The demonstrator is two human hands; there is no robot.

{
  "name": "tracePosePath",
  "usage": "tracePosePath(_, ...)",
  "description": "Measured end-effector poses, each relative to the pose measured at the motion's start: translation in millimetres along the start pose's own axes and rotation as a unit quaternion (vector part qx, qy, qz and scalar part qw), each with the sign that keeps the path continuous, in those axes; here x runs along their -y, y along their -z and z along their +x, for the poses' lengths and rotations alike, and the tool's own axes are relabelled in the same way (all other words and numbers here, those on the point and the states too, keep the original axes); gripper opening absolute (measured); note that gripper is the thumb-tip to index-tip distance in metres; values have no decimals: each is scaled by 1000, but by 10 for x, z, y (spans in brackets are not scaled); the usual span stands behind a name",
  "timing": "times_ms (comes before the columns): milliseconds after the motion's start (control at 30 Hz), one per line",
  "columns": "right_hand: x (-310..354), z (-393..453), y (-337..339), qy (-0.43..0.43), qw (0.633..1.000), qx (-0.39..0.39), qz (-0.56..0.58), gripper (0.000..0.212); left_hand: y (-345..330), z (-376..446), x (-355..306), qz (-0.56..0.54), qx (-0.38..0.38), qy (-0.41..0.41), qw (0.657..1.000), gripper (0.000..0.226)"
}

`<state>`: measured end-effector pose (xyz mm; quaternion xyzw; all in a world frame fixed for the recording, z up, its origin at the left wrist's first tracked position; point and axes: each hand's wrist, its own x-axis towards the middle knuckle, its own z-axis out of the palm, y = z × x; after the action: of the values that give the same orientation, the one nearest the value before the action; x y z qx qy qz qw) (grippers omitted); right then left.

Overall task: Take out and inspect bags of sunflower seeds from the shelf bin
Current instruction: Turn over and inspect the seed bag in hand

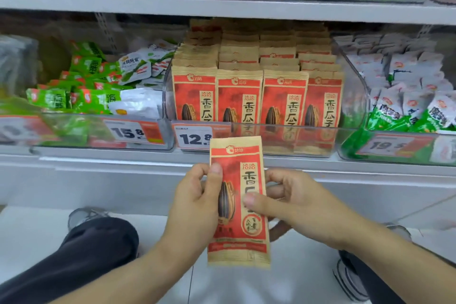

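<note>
The shelf (222,10) spans the full width of the view, with a second tier of clear bins above it. On its middle level, a clear plastic bin (350,96) holds rows of sunflower seed bags (283,96) standing upright, front faces outward, four across in the front row with further rows packed behind. To the left, a neighbouring bin (98,131) contains green and white snack packets (93,86) lying loosely; to the right, another bin (394,153) contains white and green packets (407,96). Price labels are fixed to the bin fronts: one reading 15.8 (134,132) on the left, one reading 12.8 (193,137) on the seed bin, and one partly blurred (387,145) on the right. The person's dark-trousered knee (93,249) and grey shoe (84,216) show at lower left. One single bag (238,202) is out of the bin, held upright below and in front of the 12.8 label, printed face toward the camera. The left hand (195,207) grasps its left edge, thumb on the front. The right hand (293,202) grasps its right edge, thumb pressed on the front, fingers behind.
</note>
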<state>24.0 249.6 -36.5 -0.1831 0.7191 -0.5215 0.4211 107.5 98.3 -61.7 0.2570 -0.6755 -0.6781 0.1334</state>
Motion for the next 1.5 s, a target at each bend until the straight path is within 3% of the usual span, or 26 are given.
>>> tracePosePath(100,-7,-18,-16,20,1000,-5,-8,29,47,29,25,-19,21,14,999,42)
tracePosePath(200,-36,-11,47,48,997,-52,-7,21,84,36,27,-17,127,74,989,39)
tracePosePath(300,-61,-11,148,47,997,-54,9,29,139,51,31,23,204,82,975,43)
tracePosePath(400,-89,-40,241,34,999,11,-26,58,163,63,51,19,195,66,979,40)
tracePosePath(500,-120,-46,285,26,994,24,-100,76,137,43,57,12,189,67,980,42)
tracePosePath(667,-108,-49,327,28,987,25,-157,78,69,20,55,7,187,67,980,46)
tracePosePath(867,-38,-131,415,-29,952,102,-287,63,12,53,-22,3,144,63,988,24)
tracePosePath(967,-38,-156,394,-60,937,58,-338,81,23,53,-21,32,157,51,986,22)
tracePosePath(1033,-68,-136,349,-25,954,-36,-296,78,16,25,-5,35,165,51,984,24)
tracePosePath(1100,-112,-117,267,31,966,-104,-233,58,0,-17,6,29,186,50,981,32)
tracePosePath(1200,-223,-112,109,71,966,-110,-224,40,-20,-67,10,29,212,36,976,43)
tracePosePath(1400,-221,-141,11,45,984,-95,-141,56,14,-50,62,69,215,8,974,47)
tracePosePath(1500,-247,-113,4,47,985,-112,-125,40,9,-53,63,72,208,-4,975,46)
